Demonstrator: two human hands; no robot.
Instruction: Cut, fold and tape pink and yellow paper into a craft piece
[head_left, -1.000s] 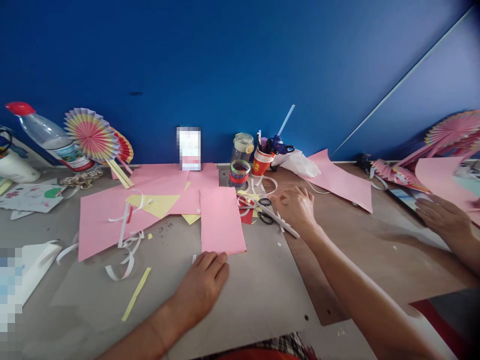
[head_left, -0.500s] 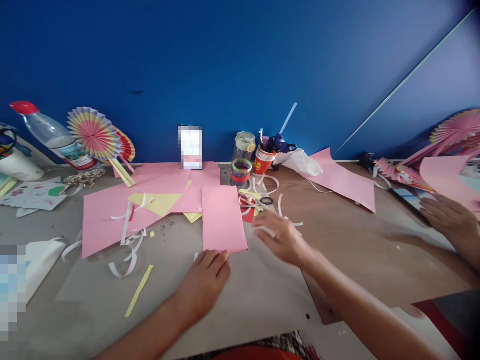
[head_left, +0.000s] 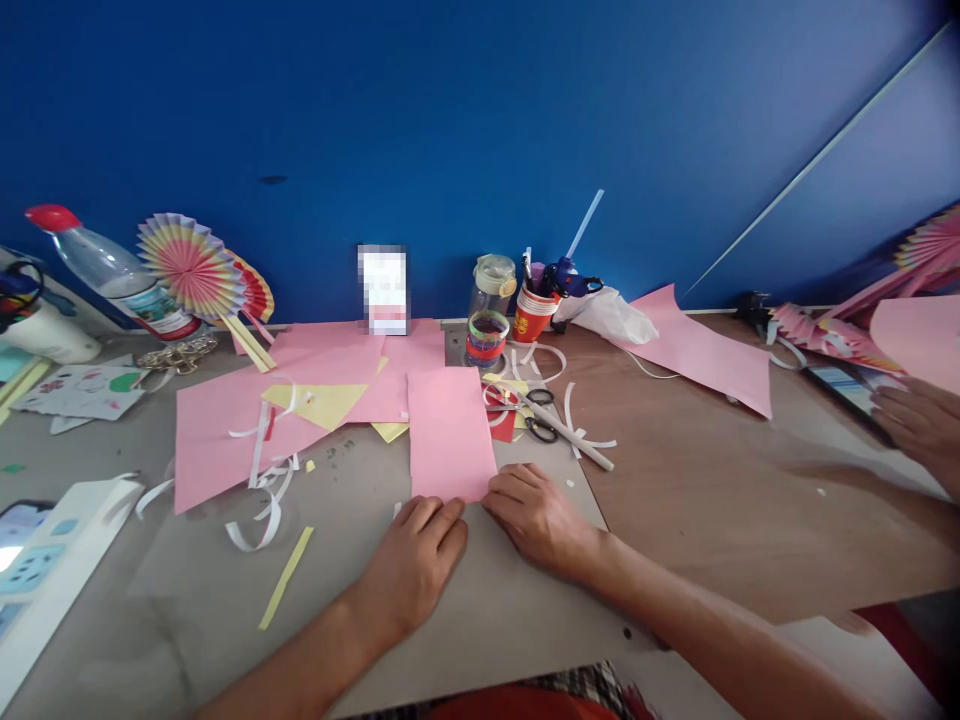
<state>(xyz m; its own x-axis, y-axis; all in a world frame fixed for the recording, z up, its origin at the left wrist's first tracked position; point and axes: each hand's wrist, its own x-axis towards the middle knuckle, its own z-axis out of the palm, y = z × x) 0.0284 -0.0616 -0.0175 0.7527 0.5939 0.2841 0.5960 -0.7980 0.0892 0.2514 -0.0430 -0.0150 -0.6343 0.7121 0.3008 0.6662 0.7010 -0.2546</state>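
Note:
A pink sheet of paper (head_left: 450, 430), rectangular and seemingly folded, lies in front of me with its short side toward me. At its near edge the curled fingers of my left hand (head_left: 416, 555) grip the paper. My right hand (head_left: 536, 515) is closed on the near right corner, thumb and fingertips pressed together there. Both hands rest low on the table, and their fingertips partly hide the near edge. Just beyond my right hand are black-handled scissors (head_left: 541, 412) and a pale stick (head_left: 589, 445), among paper scraps.
Larger pink sheets (head_left: 225, 430), white paper strips (head_left: 259, 530) and a yellow strip (head_left: 285, 580) lie leftward. Behind stand a phone (head_left: 386, 290), a clear bottle (head_left: 491, 290) and a red cup (head_left: 531, 315) of tools. A paper fan (head_left: 191, 270) leans left. Another person's hand (head_left: 922, 420) is at right.
My right hand has come down and toward me from near the scissors onto the paper's near right corner. The pale stick now shows beside the scissors. My left hand stays at the near edge.

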